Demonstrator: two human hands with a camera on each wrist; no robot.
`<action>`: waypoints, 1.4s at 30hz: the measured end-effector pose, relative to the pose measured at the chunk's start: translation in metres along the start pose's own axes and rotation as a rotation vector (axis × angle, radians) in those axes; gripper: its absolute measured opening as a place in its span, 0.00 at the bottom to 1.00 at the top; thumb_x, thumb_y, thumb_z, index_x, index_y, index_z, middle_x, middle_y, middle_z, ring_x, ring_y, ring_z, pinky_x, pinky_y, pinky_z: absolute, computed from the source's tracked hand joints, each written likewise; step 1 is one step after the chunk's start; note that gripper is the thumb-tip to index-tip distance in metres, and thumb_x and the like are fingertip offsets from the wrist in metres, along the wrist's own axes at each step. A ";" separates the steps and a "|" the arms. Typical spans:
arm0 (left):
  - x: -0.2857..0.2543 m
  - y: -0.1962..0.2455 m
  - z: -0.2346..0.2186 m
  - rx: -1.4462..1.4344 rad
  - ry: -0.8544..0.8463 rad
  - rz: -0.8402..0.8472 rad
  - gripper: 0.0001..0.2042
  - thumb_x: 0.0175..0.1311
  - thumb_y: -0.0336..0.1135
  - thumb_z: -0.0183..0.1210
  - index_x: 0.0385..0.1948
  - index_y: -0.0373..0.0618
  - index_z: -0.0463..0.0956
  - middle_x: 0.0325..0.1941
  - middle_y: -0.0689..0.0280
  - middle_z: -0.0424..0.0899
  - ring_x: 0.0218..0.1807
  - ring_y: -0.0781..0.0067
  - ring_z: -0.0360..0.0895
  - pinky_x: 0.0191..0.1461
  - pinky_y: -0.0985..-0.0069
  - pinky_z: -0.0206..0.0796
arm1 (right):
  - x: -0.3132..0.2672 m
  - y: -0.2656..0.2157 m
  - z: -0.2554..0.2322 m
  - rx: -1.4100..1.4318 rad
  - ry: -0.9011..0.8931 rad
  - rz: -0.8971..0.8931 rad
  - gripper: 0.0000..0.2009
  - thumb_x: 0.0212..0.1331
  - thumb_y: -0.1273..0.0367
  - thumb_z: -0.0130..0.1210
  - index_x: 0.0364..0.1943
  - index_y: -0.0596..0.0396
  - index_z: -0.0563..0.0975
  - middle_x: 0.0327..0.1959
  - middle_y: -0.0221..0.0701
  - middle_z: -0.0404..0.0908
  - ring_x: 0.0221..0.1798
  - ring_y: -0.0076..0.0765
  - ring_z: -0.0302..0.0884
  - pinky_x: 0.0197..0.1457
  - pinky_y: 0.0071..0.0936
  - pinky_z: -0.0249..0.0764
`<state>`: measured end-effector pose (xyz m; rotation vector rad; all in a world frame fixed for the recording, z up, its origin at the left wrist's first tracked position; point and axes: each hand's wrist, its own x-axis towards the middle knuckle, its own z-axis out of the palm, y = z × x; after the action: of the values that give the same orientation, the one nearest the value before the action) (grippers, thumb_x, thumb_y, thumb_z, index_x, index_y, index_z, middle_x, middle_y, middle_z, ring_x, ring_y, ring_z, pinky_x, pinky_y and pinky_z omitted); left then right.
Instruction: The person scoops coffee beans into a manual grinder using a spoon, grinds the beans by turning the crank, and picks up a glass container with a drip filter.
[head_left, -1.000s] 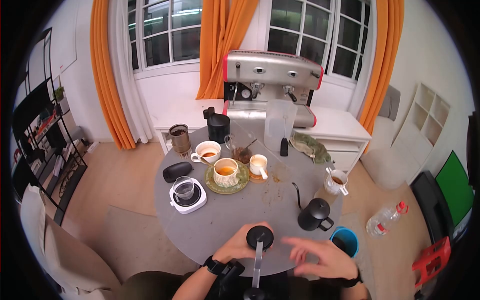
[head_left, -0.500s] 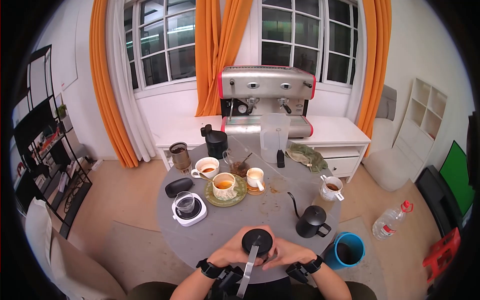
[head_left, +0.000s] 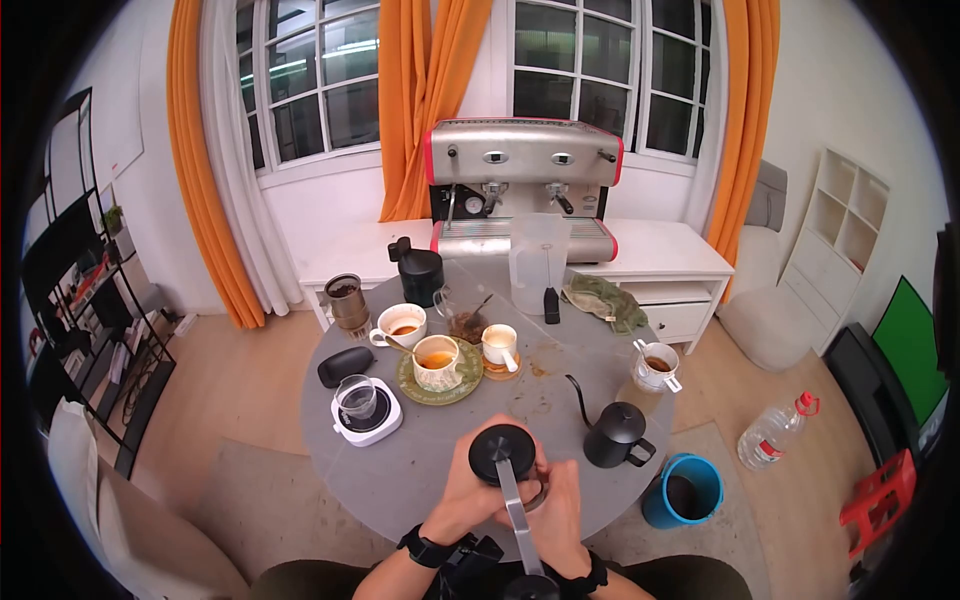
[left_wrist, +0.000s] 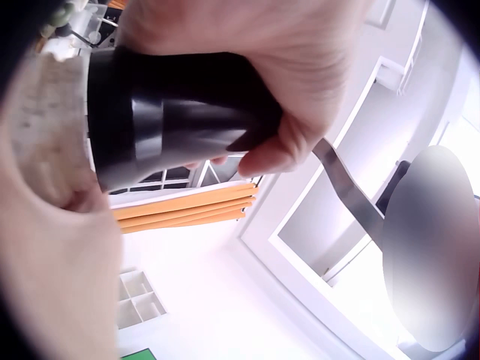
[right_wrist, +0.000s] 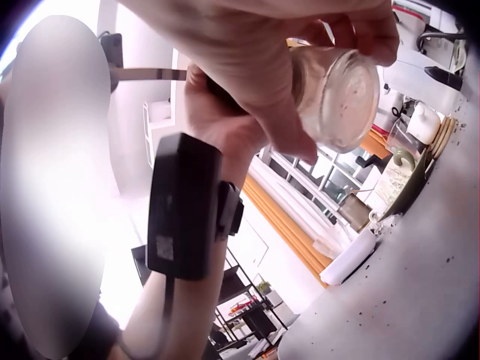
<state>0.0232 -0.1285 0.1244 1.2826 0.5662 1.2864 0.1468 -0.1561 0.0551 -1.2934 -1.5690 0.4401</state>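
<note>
A hand coffee grinder with a black body, a metal crank arm and a clear jar at its bottom is held over the table's near edge. My left hand grips the black body, fingers wrapped round it below the lid. With thumb and fingers, my right hand holds the jar. In the right wrist view the jar looks cloudy, with small specks inside. The crank points back toward my body, its dark knob at the bottom of the head view.
On the grey table stand a white scale with a glass cup, a green plate with a mug, and a black gooseneck kettle. Behind is an espresso machine. A blue bucket sits on the floor at right.
My right hand has come in from the right, from apart with spread fingers, to hold the grinder's jar. The crank has swung from pointing lower left to lower right over the last half second.
</note>
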 end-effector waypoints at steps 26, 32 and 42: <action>-0.019 -0.069 -0.065 0.230 -0.414 -0.306 0.18 0.42 0.25 0.68 0.37 0.44 0.75 0.38 0.69 0.81 0.41 0.77 0.75 0.48 0.76 0.67 | -0.013 0.037 -0.047 0.033 -0.097 0.164 0.28 0.30 0.68 0.76 0.41 0.57 0.75 0.39 0.35 0.72 0.43 0.40 0.73 0.45 0.32 0.71; -0.014 -0.059 -0.068 0.294 -0.490 -0.350 0.24 0.41 0.26 0.69 0.45 0.45 0.73 0.48 0.65 0.78 0.54 0.72 0.72 0.60 0.72 0.62 | -0.009 0.037 -0.054 0.065 -0.089 0.169 0.29 0.30 0.67 0.77 0.42 0.55 0.75 0.37 0.32 0.71 0.41 0.35 0.73 0.42 0.29 0.71; 0.001 -0.030 -0.103 -0.131 -0.419 -0.195 0.41 0.36 0.17 0.57 0.63 0.43 0.57 0.66 0.52 0.64 0.70 0.60 0.59 0.74 0.62 0.47 | 0.102 0.014 -0.166 -0.307 0.217 -0.139 0.31 0.29 0.68 0.75 0.44 0.58 0.74 0.37 0.34 0.72 0.39 0.35 0.72 0.42 0.30 0.69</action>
<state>-0.0562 -0.0831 0.0689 1.3046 0.2941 0.8461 0.3050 -0.1116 0.1618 -1.3984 -1.5688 -0.0311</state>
